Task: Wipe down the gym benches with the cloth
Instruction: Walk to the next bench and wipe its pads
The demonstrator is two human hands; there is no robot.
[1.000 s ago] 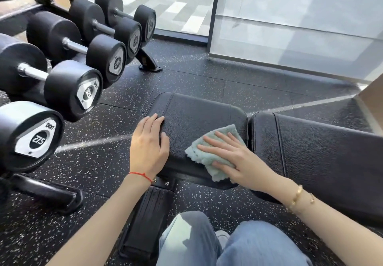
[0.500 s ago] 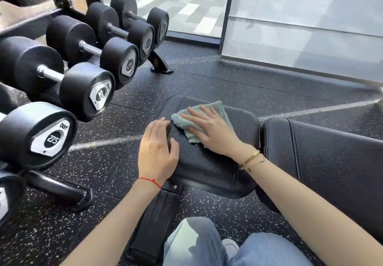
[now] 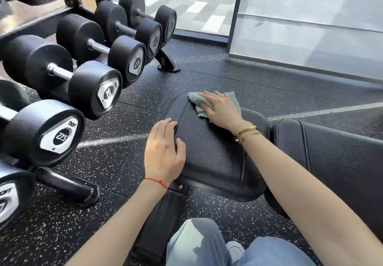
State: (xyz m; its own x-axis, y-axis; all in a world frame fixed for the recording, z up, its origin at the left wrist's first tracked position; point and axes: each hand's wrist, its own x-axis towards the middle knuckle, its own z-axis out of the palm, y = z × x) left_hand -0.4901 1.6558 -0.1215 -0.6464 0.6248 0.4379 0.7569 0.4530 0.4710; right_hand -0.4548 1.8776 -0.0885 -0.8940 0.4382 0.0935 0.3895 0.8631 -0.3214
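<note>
Cloth first: your pale green terry cloth (image 3: 209,102) lies at the far edge of the black padded leather seat worktop (image 3: 213,152), pinned under your right hand (image 3: 222,108), fingers flat and released. Push further and it may slide off onto the speckled floor (image 3: 128,145). Your left hand (image 3: 163,154), fingers relaxed, rests on the near-left edge and could slip.
</note>
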